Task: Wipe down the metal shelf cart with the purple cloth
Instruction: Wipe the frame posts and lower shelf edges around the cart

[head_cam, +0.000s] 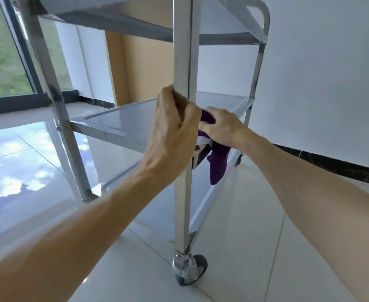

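The metal shelf cart (118, 125) fills the view, with three shelves and square steel posts. My left hand (172, 125) grips the near corner post (184, 62) at the height of the middle shelf. Just right of that post my right hand (221, 127) holds the purple cloth (218, 164) against the middle shelf's near right edge. One end of the cloth hangs down below the shelf rim. Part of the cloth is hidden under my fingers.
A caster wheel (190, 270) carries the near post on glossy white floor tiles. A white wall with a dark skirting (342, 164) runs along the right. A large window (2, 62) stands at the left, and a tan wooden panel (144, 68) behind the cart.
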Motion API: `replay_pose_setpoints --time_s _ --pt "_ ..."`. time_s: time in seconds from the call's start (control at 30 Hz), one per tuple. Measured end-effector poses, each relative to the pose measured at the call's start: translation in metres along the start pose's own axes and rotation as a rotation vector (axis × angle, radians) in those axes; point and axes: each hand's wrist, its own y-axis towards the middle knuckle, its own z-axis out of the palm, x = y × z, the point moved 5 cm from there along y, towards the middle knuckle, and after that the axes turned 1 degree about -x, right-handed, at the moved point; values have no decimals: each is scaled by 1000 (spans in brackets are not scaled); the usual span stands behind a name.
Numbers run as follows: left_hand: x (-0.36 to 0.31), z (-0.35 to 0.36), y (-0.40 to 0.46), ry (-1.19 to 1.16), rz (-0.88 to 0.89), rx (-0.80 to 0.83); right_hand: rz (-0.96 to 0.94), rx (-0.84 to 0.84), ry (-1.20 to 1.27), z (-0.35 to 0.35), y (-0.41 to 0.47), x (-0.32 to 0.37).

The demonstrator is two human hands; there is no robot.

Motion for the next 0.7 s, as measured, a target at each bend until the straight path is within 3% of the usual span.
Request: replay_pose_setpoints --time_s 0.1,0.27,0.53,0.7 --pt "3 -13 -4 18 -28 -135 -61 -16 -134 1 8 7" --pt "11 -41 1 28 -6 -368 -146 -20 -143 15 11 14" --pt "21 -50 9 38 107 -318 -240 -61 -100 17 7 8" --pt "25 -45 12 -5 110 -287 -291 -102 -203 5 5 5"
